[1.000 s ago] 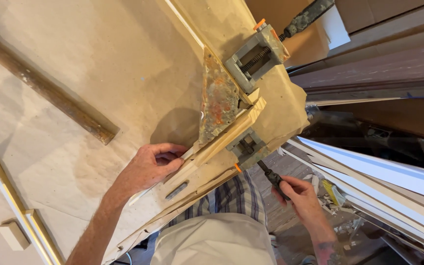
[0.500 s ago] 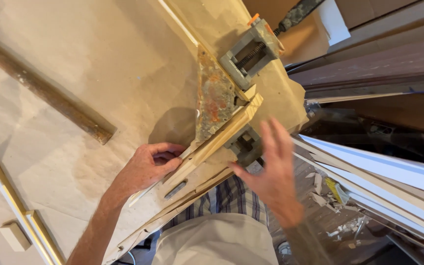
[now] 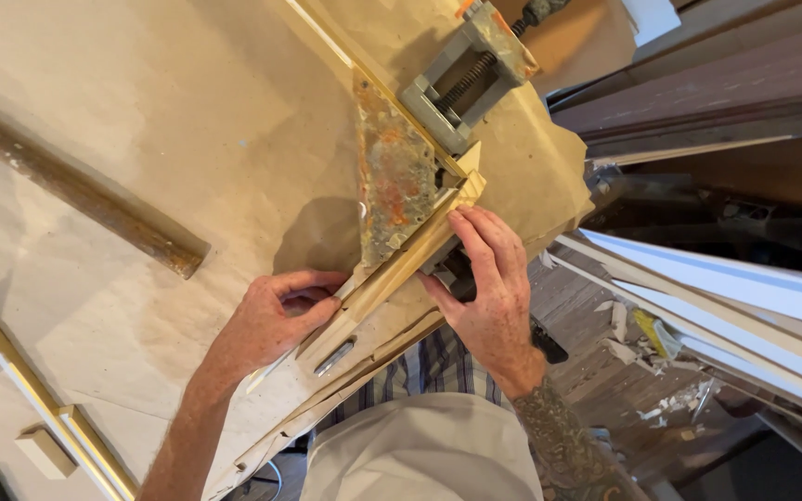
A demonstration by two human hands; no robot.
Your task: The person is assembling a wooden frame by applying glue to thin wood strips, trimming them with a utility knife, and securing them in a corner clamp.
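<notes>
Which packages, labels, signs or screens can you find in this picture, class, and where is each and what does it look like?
None in view: no package, label, sign or screen shows.
The bench is covered in plain brown paper, unprinted.
The left hand and right hand rest on pale wooden moulding at a grey corner clamp; none bears a visible label.

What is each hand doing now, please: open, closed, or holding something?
Left hand: closed, gripping the pale wooden moulding strip.
Right hand: open, fingers resting flat on the same strip beside the corner clamp.
</notes>
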